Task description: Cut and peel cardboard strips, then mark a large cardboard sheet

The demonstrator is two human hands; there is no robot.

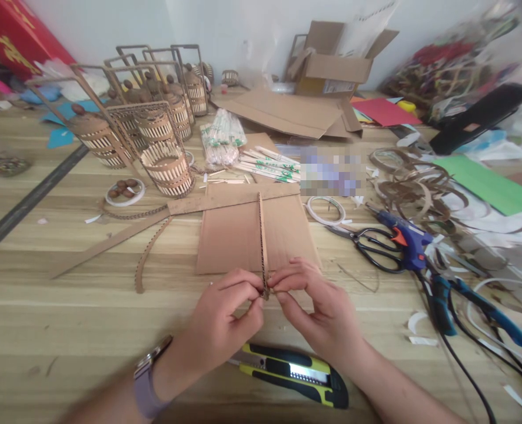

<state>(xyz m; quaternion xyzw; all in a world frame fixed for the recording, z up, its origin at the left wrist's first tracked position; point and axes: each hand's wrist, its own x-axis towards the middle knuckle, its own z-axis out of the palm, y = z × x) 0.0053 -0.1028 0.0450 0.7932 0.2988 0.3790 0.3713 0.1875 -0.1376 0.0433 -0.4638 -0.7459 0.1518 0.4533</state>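
A narrow cardboard strip (262, 235) runs away from me over a brown cardboard sheet (229, 241). Its near end is pinched between the fingertips of my left hand (232, 309) and my right hand (316, 306), which almost meet there. Both hands are closed on that end, and the fingertips hide part of it. A longer flat cardboard strip (185, 204) lies across the sheet's far edge. Below my hands a yellow and black utility knife (293, 372) rests on the table, partly covered by my left wrist.
Several small woven lantern-like baskets (168, 168) with tall handles stand at the back left. On the right lie black-handled scissors (378, 247), a blue glue gun (408, 241) with its cord, and pliers (444, 303). An open cardboard box (335, 68) stands at the back.
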